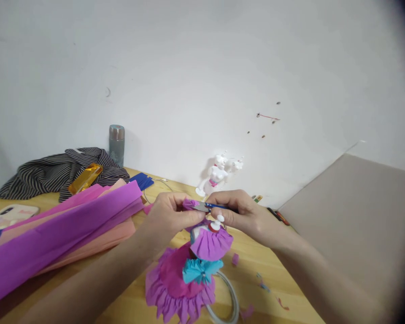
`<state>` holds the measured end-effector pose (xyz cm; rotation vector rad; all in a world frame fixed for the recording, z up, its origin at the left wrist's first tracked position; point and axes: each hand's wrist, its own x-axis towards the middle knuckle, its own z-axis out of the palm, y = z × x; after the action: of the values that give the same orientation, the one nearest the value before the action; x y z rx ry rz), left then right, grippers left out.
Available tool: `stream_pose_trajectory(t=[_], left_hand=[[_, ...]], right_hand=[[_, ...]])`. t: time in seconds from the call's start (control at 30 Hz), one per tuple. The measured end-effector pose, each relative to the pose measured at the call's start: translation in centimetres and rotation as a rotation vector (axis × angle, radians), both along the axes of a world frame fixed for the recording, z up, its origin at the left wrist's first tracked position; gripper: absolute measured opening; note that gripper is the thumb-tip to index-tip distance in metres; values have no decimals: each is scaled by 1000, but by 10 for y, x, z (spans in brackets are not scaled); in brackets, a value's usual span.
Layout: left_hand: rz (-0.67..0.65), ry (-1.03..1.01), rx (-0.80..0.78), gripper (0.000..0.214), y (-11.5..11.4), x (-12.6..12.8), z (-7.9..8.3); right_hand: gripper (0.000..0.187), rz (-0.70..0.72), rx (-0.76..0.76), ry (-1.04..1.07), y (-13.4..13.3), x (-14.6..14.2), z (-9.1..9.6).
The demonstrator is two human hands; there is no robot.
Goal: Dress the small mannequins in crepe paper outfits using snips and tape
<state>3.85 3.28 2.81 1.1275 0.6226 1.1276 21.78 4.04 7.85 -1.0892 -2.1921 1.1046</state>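
My left hand [168,213] is closed, pinching a small gathered piece of purple crepe paper [189,204] between thumb and fingers. In my right hand [239,209] are small scissors [200,206] with dark blue handles, their silver blades lying against the purple paper. Just below both hands stands a small mannequin [219,220] with a white neck knob. It wears a purple pleated paper collar [212,244], a turquoise paper bow [202,271] and a pink skirt [178,272] with a purple ruffle. The hands partly cover the mannequin's upper side.
Rolls of purple and peach crepe paper [97,220] fill the left, near a phone [13,213]. Behind them are striped cloth [47,173] and a flask [116,144]. White figurines [218,173] stand by the wall. A tape roll [234,301] and paper scraps [263,283] lie right of the skirt.
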Motion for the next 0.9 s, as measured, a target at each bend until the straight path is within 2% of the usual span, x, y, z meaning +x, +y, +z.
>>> stream_pose_trajectory(t=[0.33, 0.5, 0.63, 0.77, 0.9], left_hand=[[45, 43, -22, 17, -1, 0, 0], [-11, -11, -10, 10, -3, 0, 2], [-2, -32, 5, 15, -1, -1, -1], [45, 7, 13, 19, 1, -1, -2], [11, 6, 61, 21, 1, -2, -2]], right_hand=[[47, 25, 17, -9, -1, -4, 3], [50, 0, 31, 0, -2, -6, 0], [47, -15, 42, 57, 3, -6, -5], [45, -103, 108, 156, 7, 0, -8], [43, -122, 90, 209, 8, 12, -9]])
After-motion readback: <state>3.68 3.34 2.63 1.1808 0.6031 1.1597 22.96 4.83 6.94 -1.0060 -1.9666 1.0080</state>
